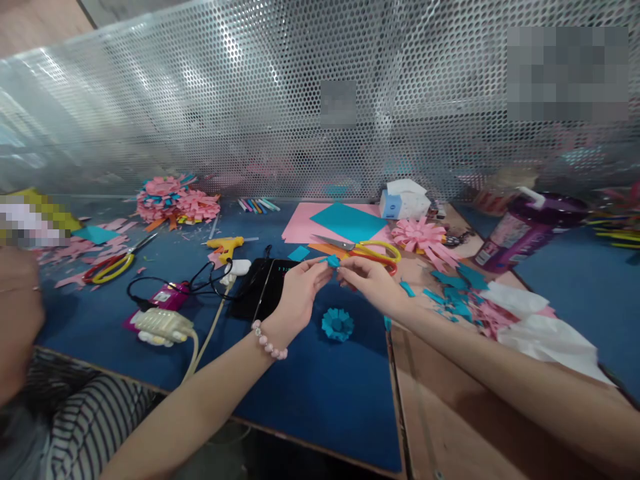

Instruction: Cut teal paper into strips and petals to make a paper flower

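Observation:
Between the fingertips of my two hands is a small piece of blue paper (pixel 333 261). My left hand (pixel 303 287), with a beaded bracelet at its wrist, pinches it from the left. From the right, my right hand (pixel 369 283) closes its fingertips at the paper's edge. Just below my hands a blue paper flower (pixel 337 325) lies on the blue tabletop. Behind my right hand rest scissors (pixel 373 251) with yellow and red handles. A small blue paper square (pixel 299 253) lies beyond my left hand.
Pink sheets (pixel 300 223) and a blue sheet (pixel 347 222) lie at the back. A yellow glue gun (pixel 227 247), power strip (pixel 163 325) and cables are left. A purple tumbler (pixel 523 230), pink paper flower (pixel 420 237) and blue scraps (pixel 457 293) are right. Another person sits at far left.

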Motion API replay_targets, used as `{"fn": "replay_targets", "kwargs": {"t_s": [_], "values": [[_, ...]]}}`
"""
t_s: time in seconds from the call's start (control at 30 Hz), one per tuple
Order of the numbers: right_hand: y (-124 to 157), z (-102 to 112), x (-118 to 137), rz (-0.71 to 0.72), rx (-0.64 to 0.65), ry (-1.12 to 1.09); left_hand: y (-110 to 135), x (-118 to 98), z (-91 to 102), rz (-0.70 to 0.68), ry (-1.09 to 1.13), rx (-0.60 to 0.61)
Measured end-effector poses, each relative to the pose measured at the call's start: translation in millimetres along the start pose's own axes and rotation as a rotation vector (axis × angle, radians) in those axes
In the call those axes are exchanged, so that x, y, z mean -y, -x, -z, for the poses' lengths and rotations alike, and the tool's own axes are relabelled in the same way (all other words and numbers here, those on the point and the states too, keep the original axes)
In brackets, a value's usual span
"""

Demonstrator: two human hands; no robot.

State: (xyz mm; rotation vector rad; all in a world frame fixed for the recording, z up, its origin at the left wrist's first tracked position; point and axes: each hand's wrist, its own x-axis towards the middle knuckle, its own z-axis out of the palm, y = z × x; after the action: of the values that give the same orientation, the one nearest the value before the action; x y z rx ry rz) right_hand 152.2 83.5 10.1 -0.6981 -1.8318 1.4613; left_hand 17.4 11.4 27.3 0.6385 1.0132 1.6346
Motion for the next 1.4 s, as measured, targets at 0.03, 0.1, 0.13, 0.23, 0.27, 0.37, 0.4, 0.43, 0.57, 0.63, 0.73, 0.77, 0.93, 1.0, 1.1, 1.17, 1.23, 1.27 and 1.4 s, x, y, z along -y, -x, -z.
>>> {"fn": "replay_targets", "kwargs": {"t_s": [0.03,0.1,0.13,0.23,0.27,0.37,0.4,0.43,0.57,0.63,0.73,0.77,0.93,1.0,1.1,1.17,1.23,1.27,1.4], "values": [[1.2,-1.6,0.4,0.015,-0.026,0.009,0.3,0.7,0.0,-0.001,0.025,0.016],[3.1,-4.6,0.0,0.055,-0.077,0.031,1.0,2.3,0.3,0.013,0.066,0.038],[3.8,-5.7,-0.6,0.078,-0.099,0.050,1.4,3.1,0.5,0.024,0.081,0.038],[5.1,-6.0,-2.0,0.146,-0.145,0.148,2.2,3.6,1.3,0.033,0.067,0.025],[5.3,-5.2,-1.7,0.163,-0.151,0.193,2.3,2.9,1.5,0.025,0.029,0.027],[6.0,-2.2,1.8,0.214,-0.135,0.333,1.1,-1.5,2.0,-0.023,-0.169,0.045],[6.4,-1.2,3.7,0.230,-0.120,0.370,0.3,-3.1,2.2,-0.029,-0.243,0.052],[6.7,-0.5,5.6,0.244,-0.103,0.398,-0.6,-4.7,2.5,-0.029,-0.311,0.058],[8.4,1.1,11.2,0.280,-0.057,0.420,-3.3,-8.6,2.8,0.004,-0.447,0.092],[8.8,1.3,11.0,0.266,-0.067,0.390,-3.2,-9.7,2.3,0.026,-0.423,0.125],[8.1,2.0,7.1,0.205,-0.106,0.282,-2.1,-11.1,1.4,0.060,-0.375,0.174],[7.4,2.4,5.2,0.185,-0.121,0.233,-2.0,-11.3,1.3,0.068,-0.364,0.183],[3.8,4.9,-0.7,0.152,-0.172,0.087,-5.0,-10.7,4.3,0.097,-0.344,0.239],[4.2,5.5,-0.1,0.162,-0.146,0.096,-7.1,-10.1,6.2,0.112,-0.362,0.264],[6.7,6.2,2.5,0.191,-0.089,0.148,-8.9,-10.0,8.1,0.138,-0.378,0.299],[8.4,6.7,4.1,0.215,-0.060,0.173,-9.1,-10.8,8.3,0.151,-0.397,0.321],[9.4,7.2,5.1,0.232,-0.042,0.174,-8.8,-12.1,8.0,0.166,-0.416,0.331],[9.6,7.4,5.5,0.234,-0.037,0.167,-8.8,-12.8,7.8,0.172,-0.419,0.335],[9.0,6.9,7.0,0.197,-0.038,0.125,-9.6,-14.1,8.7,0.156,-0.412,0.371]]}}
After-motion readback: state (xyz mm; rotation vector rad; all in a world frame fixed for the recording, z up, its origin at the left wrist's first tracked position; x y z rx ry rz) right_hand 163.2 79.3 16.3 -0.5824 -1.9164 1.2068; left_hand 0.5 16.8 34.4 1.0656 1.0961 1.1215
